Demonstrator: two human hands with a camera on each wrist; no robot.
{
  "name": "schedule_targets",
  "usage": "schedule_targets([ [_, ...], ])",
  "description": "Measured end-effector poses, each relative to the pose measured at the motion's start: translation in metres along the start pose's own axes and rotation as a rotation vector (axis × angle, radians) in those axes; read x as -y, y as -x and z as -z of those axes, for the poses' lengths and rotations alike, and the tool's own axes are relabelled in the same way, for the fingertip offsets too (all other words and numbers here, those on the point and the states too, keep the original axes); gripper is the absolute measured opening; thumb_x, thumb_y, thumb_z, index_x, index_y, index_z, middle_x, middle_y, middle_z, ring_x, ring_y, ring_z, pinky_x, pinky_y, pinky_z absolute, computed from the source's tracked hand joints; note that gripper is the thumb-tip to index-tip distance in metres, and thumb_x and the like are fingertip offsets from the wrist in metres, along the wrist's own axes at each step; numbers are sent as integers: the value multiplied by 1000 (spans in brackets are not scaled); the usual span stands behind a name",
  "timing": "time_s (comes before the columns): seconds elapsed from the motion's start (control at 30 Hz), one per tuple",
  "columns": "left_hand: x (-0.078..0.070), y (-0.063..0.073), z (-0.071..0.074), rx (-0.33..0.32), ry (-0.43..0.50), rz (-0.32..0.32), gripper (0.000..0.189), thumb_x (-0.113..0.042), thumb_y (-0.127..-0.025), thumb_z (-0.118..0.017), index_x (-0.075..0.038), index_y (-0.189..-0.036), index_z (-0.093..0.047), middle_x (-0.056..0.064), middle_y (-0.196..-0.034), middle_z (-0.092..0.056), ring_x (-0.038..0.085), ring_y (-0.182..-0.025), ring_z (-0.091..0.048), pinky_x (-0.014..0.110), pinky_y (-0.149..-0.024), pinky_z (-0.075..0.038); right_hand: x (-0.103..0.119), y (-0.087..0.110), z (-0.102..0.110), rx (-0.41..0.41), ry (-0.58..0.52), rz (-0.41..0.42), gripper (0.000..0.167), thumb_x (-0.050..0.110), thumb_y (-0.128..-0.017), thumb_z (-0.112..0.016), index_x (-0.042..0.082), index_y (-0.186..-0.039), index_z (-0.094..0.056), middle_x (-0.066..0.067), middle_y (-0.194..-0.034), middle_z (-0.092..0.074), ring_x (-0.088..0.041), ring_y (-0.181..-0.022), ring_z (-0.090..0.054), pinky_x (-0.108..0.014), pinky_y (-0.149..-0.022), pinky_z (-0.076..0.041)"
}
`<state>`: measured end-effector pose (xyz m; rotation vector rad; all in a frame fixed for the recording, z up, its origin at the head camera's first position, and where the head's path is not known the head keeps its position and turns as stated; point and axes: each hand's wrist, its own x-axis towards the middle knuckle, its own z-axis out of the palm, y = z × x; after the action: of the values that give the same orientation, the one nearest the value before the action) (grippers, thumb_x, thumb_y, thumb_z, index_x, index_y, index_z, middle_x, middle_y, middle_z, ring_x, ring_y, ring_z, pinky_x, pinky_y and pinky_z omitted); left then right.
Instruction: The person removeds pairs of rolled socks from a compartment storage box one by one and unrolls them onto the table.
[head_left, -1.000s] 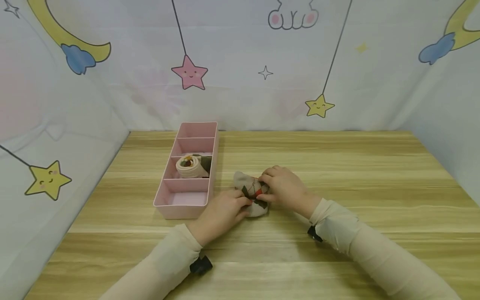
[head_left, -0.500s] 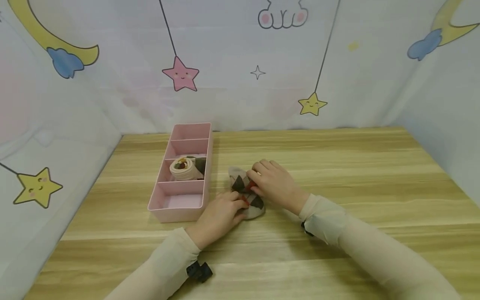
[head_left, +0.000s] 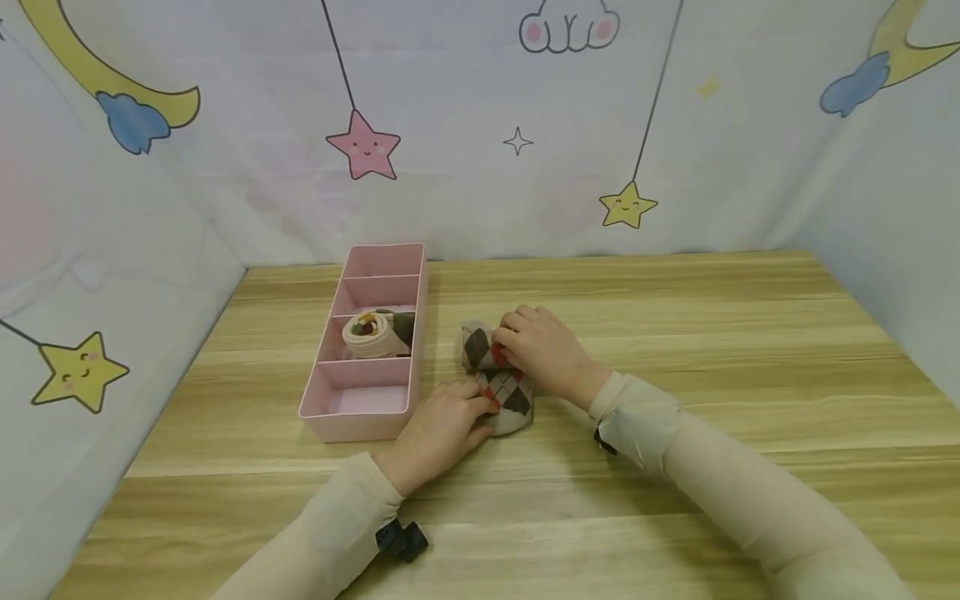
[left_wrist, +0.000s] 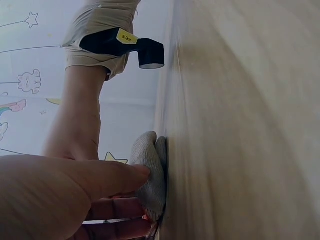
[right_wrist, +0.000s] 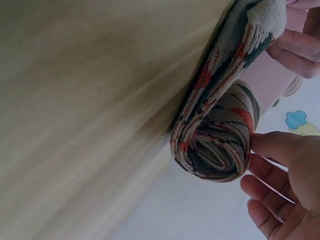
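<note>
A pair of argyle socks (head_left: 512,397) in beige, dark grey and red lies on the table, partly rolled from its far end. In the right wrist view the roll (right_wrist: 215,155) shows as a layered spiral, with a flat doubled stretch leading to the near end. My right hand (head_left: 546,350) touches the roll, thumb and slightly bent fingers against its outer side. My left hand (head_left: 438,429) presses the near, unrolled end with thumb and fingertips. Close up in the left wrist view, the thumb (left_wrist: 117,176) lies against the beige knit end (left_wrist: 150,175).
Just left of the socks stands a pink divided box (head_left: 415,367). A rolled cream-and-green sock bundle (head_left: 371,335) sits in one compartment. The wooden table (head_left: 675,333) runs back to a white printed cloth (head_left: 465,192) at the rear and sides.
The roll and my right hand have moved away toward the back of the table, and more flat argyle shows between the hands. My left hand stays at the near end. The view has shifted slightly.
</note>
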<state>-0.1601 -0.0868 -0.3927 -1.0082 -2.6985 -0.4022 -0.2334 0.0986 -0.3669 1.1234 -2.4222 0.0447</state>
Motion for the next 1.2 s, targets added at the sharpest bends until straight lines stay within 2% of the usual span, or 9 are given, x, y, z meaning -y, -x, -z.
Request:
schedule_targets([
  [0.17,0,-1,1,6,-6,-1,18,-22,-80,-76,-13,-96,-73,0,-95,-66,19,-94,-63,36,-78,-49,-4,-3,0,53,-50,-53,13,18,-90,-66,12,-100,-71,-3,-98,-68,-23,-94,-62,-37,-79,-50],
  [0.43,1,-1,0,13,2,4,18,-22,-80,-76,-13,-95,-73,1,-95,-66,20,-92,-63,36,-76,-49,-11,-3,-2,149,-87,-114,33,37,-88,-67,11,-108,-71,-4,-106,-70,-24,-102,-61,-39,-88,-49],
  [0.73,0,-1,1,23,3,8,18,-22,-80,-76,-13,-95,-73,0,-94,-65,19,-92,-62,36,-77,-48,-14,-4,-6,216,-4,-104,50,47,-81,-71,13,-116,-68,-2,-111,-69,-23,-105,-58,-39,-90,-46],
  [1.03,3,1,0,0,49,9,17,-21,-79,-78,-14,-94,-73,0,-102,-66,19,-99,-62,36,-85,-48,-17,-6,-9,255,13,-123,48,44,-82,-72,11,-118,-66,-3,-111,-68,-24,-107,-57,-40,-91,-45],
  [1.2,4,-1,0,9,51,2,16,-21,-79,-78,-16,-93,-71,-2,-97,-68,17,-96,-63,35,-85,-47,-21,-7,-10,281,53,-155,48,44,-84,-70,11,-118,-66,-4,-113,-67,-23,-108,-56,-39,-92,-45],
])
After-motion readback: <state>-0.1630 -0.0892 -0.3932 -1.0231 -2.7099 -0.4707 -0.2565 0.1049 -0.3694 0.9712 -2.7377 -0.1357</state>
